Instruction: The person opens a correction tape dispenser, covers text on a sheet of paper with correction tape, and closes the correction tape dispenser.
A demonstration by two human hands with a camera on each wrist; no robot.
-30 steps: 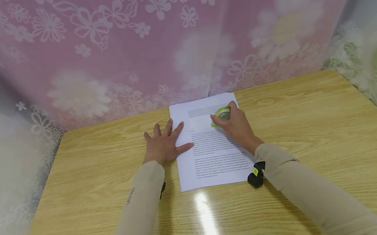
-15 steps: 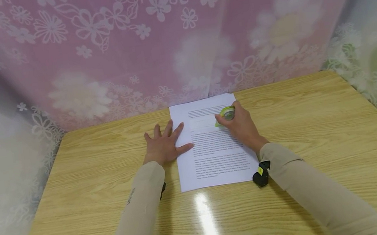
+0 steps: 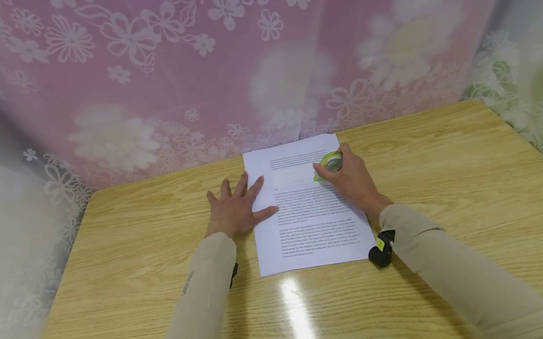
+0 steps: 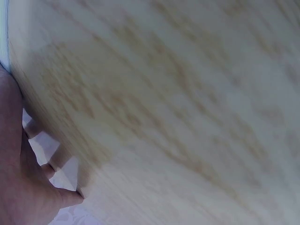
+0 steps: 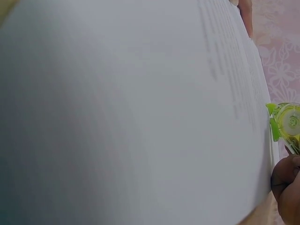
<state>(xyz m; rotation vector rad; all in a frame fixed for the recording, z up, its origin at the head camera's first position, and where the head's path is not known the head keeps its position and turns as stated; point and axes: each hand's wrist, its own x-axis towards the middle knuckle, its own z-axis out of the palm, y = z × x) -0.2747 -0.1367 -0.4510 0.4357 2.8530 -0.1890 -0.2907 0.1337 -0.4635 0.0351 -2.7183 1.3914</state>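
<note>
A green see-through correction tape dispenser (image 3: pixel 330 163) is pinched between the thumb and fingers of my right hand (image 3: pixel 356 183). Its tip meets the upper right part of a printed sheet of paper (image 3: pixel 308 261). The same correction tape (image 5: pixel 287 121) shows its round reel at the right edge of the right wrist view. Left of the tip, a blank white band crosses the sheet between blocks of text. My left hand (image 3: pixel 235 212) lies flat with fingers spread, across the paper's left edge and the table. Part of that left hand (image 4: pixel 28 187) fills the left wrist view's lower left corner.
The wood-grain table (image 3: pixel 137 276) extends to both sides of the sheet. A pink flowered curtain (image 3: pixel 189 78) hangs along its back edge, close behind the paper's top. Paler flowered cloth stands at the left and right.
My right hand has slid a little to the right with the correction tape, along the white band. The left hand and the sheet have stayed in place.
</note>
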